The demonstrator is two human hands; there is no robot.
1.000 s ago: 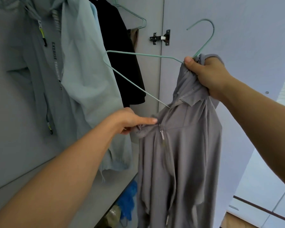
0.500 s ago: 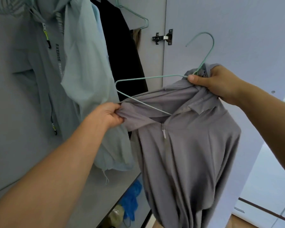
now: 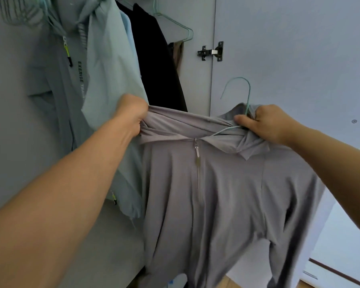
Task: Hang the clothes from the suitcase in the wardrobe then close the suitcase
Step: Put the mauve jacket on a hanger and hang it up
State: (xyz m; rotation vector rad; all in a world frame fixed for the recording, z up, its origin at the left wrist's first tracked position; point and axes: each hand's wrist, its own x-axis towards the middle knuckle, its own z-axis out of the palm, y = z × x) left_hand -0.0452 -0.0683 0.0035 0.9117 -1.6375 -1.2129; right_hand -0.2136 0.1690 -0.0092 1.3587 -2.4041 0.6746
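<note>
From the head view, the grey top (image 3: 227, 194) hung in mid-air in front of the open wardrobe, stretched wide between two hands. It was a soft, matte, stretchy knit with a metal zip pull (image 3: 196, 151) at the chest and long folds falling down the body. The left hand (image 3: 131, 116) was clenched tight around the bunched left shoulder of the top, fabric gathered into ridges at the fist. The right hand (image 3: 267, 123) was curled round the collar and the neck of the hanger (image 3: 240, 94), thumb pressed along the front; the hanger was thin mint-green wire, its hook curving free above the knuckles, one arm showing at the neckline, the rest hidden inside the cloth. Behind the left hand, inside the wardrobe, hung a grey-green jacket (image 3: 56, 84) with printed lettering and a yellow zip cord, a pale, smooth jacket (image 3: 110, 65) beside it, and a black garment (image 3: 156, 65) further right, with another green hanger (image 3: 175, 23) above it. The wardrobe door (image 3: 299, 48) stood open on the right, flat, pale and plain, fixed by a metal hinge (image 3: 213, 51). A strip of wooden floor (image 3: 233, 282) showed at the bottom edge.
</note>
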